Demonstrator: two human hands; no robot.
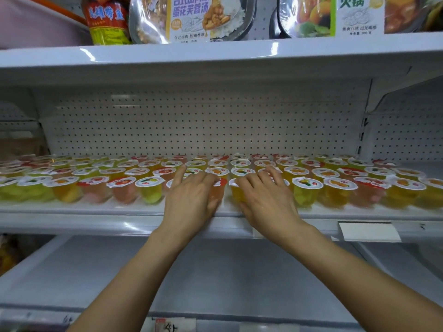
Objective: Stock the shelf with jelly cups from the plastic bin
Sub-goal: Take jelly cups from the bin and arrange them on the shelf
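both hands work at the front edge of the middle shelf, where jelly cups stand in packed rows running from 9 o'clock to 3 o'clock, lids up so the fruit labels face a shopper. the left hand sits just left of centre, its grip curled loosely around a reddish cup in the front row, thumb side against the cup's wall and index finger stretched toward 12 o'clock, touching a lid in the next row back. the right hand mirrors it just to the right, its grip wrapped partly around an orange cup, fingers spread over the lids behind. neither grip is clamped tight; they look half open and cupped, the way one nudges cups into line rather than lifts them. the two cups stand side by side with a narrow gap between, probably being pushed back to square the front row (the row either side is already even). the plastic bin is not in view, so how many cups remain cannot be told. the shelf below, toward 6 o'clock, lies bare, and packaged meals stand on the shelf above at 12 o'clock.
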